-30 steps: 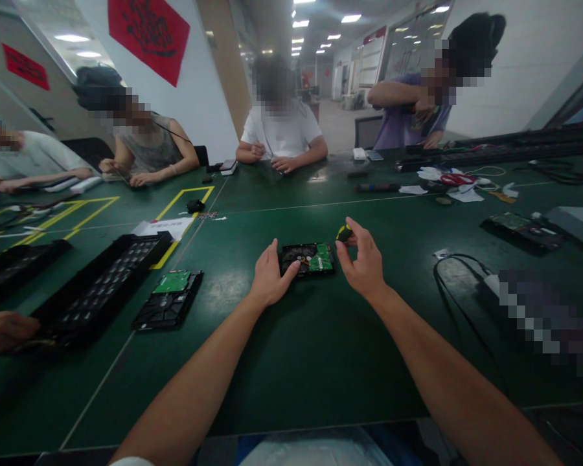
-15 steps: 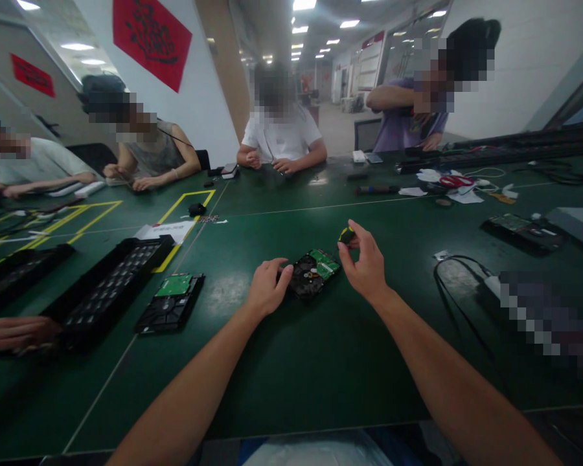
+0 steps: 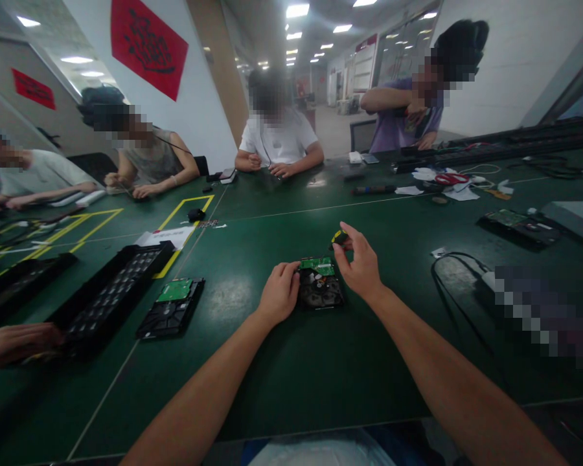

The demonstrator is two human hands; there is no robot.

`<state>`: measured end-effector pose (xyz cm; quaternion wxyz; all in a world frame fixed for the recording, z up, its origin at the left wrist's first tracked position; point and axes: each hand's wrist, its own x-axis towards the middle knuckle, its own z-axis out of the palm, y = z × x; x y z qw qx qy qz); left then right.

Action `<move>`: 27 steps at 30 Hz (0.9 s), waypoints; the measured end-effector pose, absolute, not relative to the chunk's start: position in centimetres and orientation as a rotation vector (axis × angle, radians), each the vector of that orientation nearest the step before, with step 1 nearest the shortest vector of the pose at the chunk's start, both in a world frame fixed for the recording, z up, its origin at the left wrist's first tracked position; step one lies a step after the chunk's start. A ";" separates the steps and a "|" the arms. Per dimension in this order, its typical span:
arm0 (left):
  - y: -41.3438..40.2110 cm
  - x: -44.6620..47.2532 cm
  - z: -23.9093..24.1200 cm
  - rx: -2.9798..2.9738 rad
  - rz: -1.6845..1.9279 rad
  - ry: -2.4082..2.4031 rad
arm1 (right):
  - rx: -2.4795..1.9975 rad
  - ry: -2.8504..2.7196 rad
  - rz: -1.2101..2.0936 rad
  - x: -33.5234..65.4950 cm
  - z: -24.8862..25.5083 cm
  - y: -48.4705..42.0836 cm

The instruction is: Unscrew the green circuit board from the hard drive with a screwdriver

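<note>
Steadying hard drive (image 3: 320, 288) toward tabletop's (image 3: 291, 362) near edge, left hand (image 3: 278, 294) curling around its side; right hand (image 3: 362, 265) pinching screwdriver (image 3: 340, 237); I'm judging tip needing screw alignment.

It was an electronics workshop with one shared bench; a wide green table (image 3: 291, 362) carried yellow tape (image 3: 184, 210) marks; a bare hard drive (image 3: 320, 288) lay on it, a second drive (image 3: 172, 307) beside long black trays (image 3: 111, 291); cables (image 3: 454, 285) and scissors (image 3: 449, 178) lay about; several people sat working around it.
</note>
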<state>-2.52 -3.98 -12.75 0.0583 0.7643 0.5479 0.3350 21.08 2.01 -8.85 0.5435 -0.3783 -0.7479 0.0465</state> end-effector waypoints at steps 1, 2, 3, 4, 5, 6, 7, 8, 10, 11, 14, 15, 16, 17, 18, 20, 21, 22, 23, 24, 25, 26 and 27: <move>-3.6 -2.4 -12.8 2.326 1.035 1.649 | -0.900 -1.782 0.103 21.0 -8.8 2.0; -3.3 -2.2 -12.9 2.350 1.022 1.626 | -0.901 -1.791 0.097 21.0 -8.8 1.9; -3.0 -2.1 -13.0 2.373 1.001 1.612 | -0.900 -1.800 0.092 20.9 -8.7 1.9; -2.8 -2.0 -13.2 2.385 0.980 1.612 | -0.898 -1.807 0.088 20.9 -8.7 1.9; -2.6 -1.9 -13.3 2.384 0.962 1.626 | -0.895 -1.811 0.084 20.8 -8.7 1.8; -2.5 -1.8 -13.5 2.378 0.952 1.649 | -0.891 -1.814 0.081 20.8 -8.7 1.8; -2.5 -1.8 -13.6 2.376 0.942 1.665 | -0.887 -1.816 0.079 20.8 -8.7 1.8; -2.5 -1.9 -13.8 2.379 0.934 1.672 | -0.885 -1.816 0.077 20.7 -8.7 1.8; -2.8 -2.2 -13.9 2.405 0.915 1.651 | -0.888 -1.816 0.072 20.7 -8.7 1.8; -2.9 -2.4 -13.9 2.420 0.907 1.630 | -0.889 -1.816 0.069 20.7 -8.7 1.7; -3.4 -3.1 -13.8 2.439 0.874 1.573 | -0.889 -1.813 0.060 20.8 -8.7 1.7; -3.6 -3.2 -13.7 2.445 0.861 1.558 | -0.888 -1.811 0.061 20.8 -8.7 1.6; -3.6 -3.4 -13.6 2.448 0.856 1.551 | -0.887 -1.806 0.065 20.8 -8.7 1.6; -3.7 -3.5 -13.5 2.453 0.852 1.544 | -0.885 -1.802 0.072 20.7 -8.8 1.6; -3.6 -3.5 -13.5 2.457 0.851 1.540 | -0.884 -1.798 0.080 20.7 -8.9 1.6; -3.5 -3.5 -13.4 2.464 0.855 1.534 | -0.876 -1.788 0.090 20.5 -9.0 1.7; -3.5 -3.5 -13.3 2.468 0.857 1.532 | -0.872 -1.785 0.089 20.4 -9.0 1.8; -3.4 -3.5 -13.3 2.472 0.856 1.531 | -0.868 -1.782 0.080 20.3 -9.1 1.8; -3.3 -3.4 -13.3 2.475 0.853 1.533 | -0.865 -1.782 0.066 20.1 -9.1 1.9; -3.2 -3.4 -13.3 2.476 0.848 1.538 | -0.861 -1.785 0.048 20.0 -9.1 2.0; -3.2 -3.5 -13.3 2.476 0.841 1.543 | -0.855 -1.794 0.029 19.9 -9.0 2.0; -3.1 -3.5 -13.3 2.476 0.833 1.548 | -0.848 -1.803 0.011 19.8 -8.9 2.1; -3.1 -3.6 -13.3 2.475 0.827 1.552 | -0.840 -1.814 -0.004 19.7 -8.9 2.1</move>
